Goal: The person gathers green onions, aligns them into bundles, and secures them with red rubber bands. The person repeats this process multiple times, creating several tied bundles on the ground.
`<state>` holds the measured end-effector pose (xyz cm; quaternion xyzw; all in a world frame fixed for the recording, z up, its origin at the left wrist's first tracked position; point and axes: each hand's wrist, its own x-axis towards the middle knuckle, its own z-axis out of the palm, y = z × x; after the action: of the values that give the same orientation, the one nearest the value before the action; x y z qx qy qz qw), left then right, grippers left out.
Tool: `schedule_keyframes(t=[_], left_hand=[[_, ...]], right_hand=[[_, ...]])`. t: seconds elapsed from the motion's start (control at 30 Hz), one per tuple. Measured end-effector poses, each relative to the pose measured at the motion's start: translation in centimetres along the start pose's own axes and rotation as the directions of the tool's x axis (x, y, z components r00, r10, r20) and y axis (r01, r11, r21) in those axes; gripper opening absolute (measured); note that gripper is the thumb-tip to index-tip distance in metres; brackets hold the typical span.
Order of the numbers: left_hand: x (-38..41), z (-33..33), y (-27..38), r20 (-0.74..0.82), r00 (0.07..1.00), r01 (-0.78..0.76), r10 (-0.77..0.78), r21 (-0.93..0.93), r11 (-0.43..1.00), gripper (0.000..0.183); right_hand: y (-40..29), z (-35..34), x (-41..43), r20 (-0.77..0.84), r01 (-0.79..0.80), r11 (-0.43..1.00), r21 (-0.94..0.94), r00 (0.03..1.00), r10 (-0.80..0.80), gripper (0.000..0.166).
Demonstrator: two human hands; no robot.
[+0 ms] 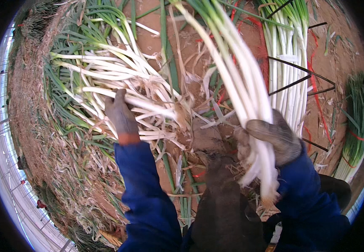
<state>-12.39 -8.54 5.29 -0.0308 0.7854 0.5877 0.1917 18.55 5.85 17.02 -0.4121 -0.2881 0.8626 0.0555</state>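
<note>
Both my hands wear dirty knitted gloves. On the left, my left hand [120, 113] reaches onto the heap of long green onions [106, 67], its fingers at the white stalk of one onion [156, 108]; whether they grip it cannot be told. My right hand [274, 137] is closed round the lower white stalks of several long green onions [235, 72], roots towards me and green leaves pointing away. Just beyond that hand, a thick bundle of onions [287, 69] lies between bent dark metal rods [309, 75].
Red twine [315, 94] trails over the brown soil on the right. A tied onion bundle [356, 126] lies at the far right. Loose peelings and leaves [84, 170] cover the ground at the left. My dark-clad leg [223, 201] is at the bottom centre.
</note>
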Motion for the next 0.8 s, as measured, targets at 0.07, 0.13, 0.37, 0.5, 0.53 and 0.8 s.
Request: schedule_keyframes(t=[0.07, 0.13, 0.37, 0.5, 0.53, 0.8], left_hand=[[-7.0, 1.2, 0.9, 0.133, 0.990, -0.045, 0.039, 0.043, 0.998, 0.030], [-13.4, 3.8, 0.7, 0.281, 0.955, -0.090, 0.101, -0.051, 0.995, 0.028], [-16.4, 10.2, -4.3, 0.497, 0.868, -0.017, 0.006, 0.017, 1.000, 0.029], [-17.3, 11.1, -6.1, 0.498, 0.864, -0.138, 0.069, 0.103, 0.985, 0.031], [-17.6, 11.2, -5.7, 0.504, 0.862, -0.141, 0.056, 0.132, 0.981, 0.030], [-16.0, 13.6, -3.9, 0.624, 0.741, 0.218, -0.246, 0.123, 0.968, 0.036]], right_hand=[[-1.6, 0.9, -0.9, 0.054, 0.051, 0.999, -0.014, 0.997, -0.050, 0.048], [-0.9, 0.6, -0.1, 0.027, 0.053, 0.980, -0.192, 0.998, -0.048, 0.045], [6.1, -3.7, 0.9, -0.202, -0.226, 0.916, -0.331, 0.965, 0.165, 0.040], [7.7, -4.2, -0.3, -0.171, -0.169, 0.962, -0.213, 0.976, 0.134, 0.041], [7.8, -4.3, -0.3, -0.158, -0.146, 0.970, -0.194, 0.981, 0.116, 0.042], [6.9, -4.9, -2.5, -0.099, -0.203, 0.979, 0.031, 0.974, 0.205, 0.041]])
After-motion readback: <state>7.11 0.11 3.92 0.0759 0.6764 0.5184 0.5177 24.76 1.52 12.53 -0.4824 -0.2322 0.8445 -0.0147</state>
